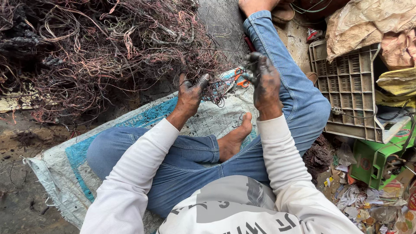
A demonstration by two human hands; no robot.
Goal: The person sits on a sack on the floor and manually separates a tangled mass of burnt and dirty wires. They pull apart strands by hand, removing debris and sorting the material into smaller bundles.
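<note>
A huge tangled heap of thin pinkish-brown and dark scrap wire point(99, 47) fills the upper left of the frame, within easy reach of the person sitting on a grey and blue woven sack point(65, 167). A beige slotted plastic crate point(349, 86) leans at the right, partly buried under bags. The soot-blackened left hand point(190, 97) has its fingers apart, against the heap's near edge at centre; the blackened right hand point(264, 82) pinches together on fine strands drawn taut from the heap. Orange-handled cutters point(237, 78) lie between the hands, half hidden by wire, so their blades cannot be made out.
</note>
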